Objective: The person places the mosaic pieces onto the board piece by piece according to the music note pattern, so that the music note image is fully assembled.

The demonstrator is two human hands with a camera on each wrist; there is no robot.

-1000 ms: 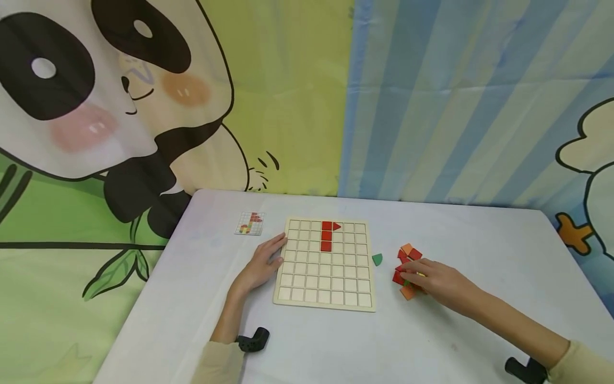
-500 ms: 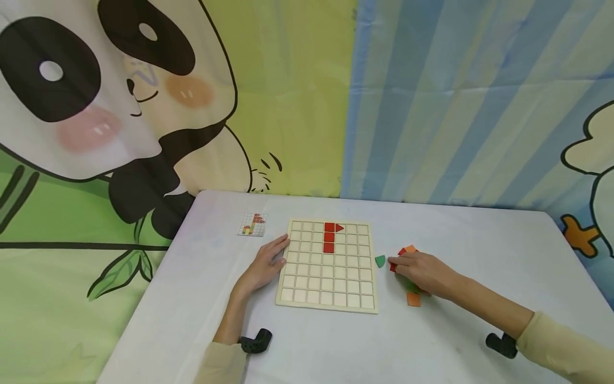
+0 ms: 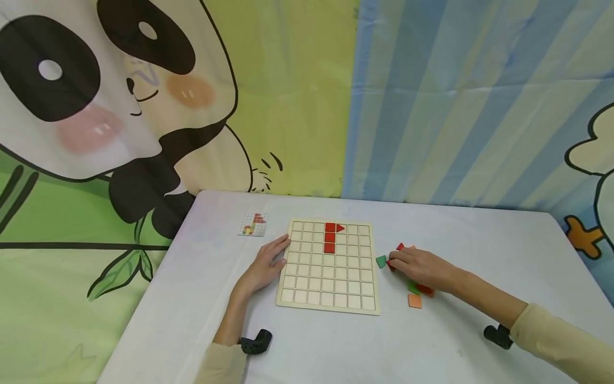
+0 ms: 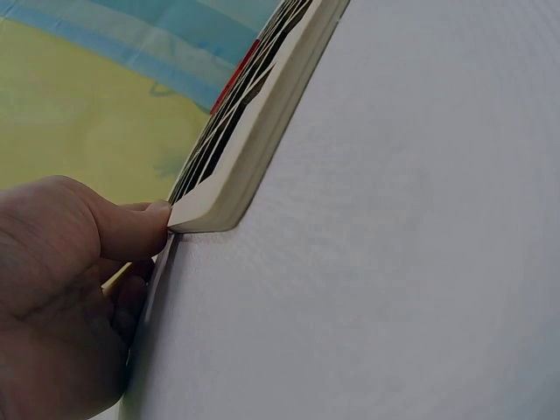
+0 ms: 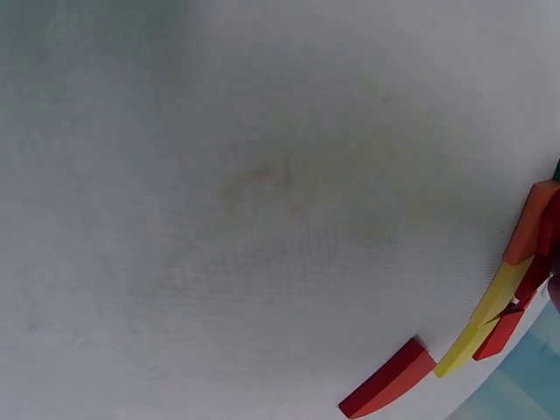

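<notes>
A pale square-grid board (image 3: 314,282) lies on the white table, with red squares (image 3: 330,238) in one column and a red triangle (image 3: 340,228) beside the top one. My left hand (image 3: 261,270) rests along its left edge; in the left wrist view the thumb (image 4: 136,229) touches the frame near a corner. My right hand (image 3: 424,268) is over a loose pile of coloured pieces, fingers bent down, a red piece (image 3: 390,265) at the fingertips. Whether the fingers pinch it or only touch it is hidden. Yellow pieces (image 5: 500,293) show in the right wrist view.
A green rounded piece (image 3: 381,262) lies between board and pile. An orange square (image 3: 414,301) sits at the pile's near side, a green piece (image 3: 414,288) just above it. A small pattern card (image 3: 253,225) lies left of the board. Printed curtains hang behind the table.
My right hand has moved left and slightly up across the pile, and the pieces under it have shifted and spread. My left hand stays at the board's edge.
</notes>
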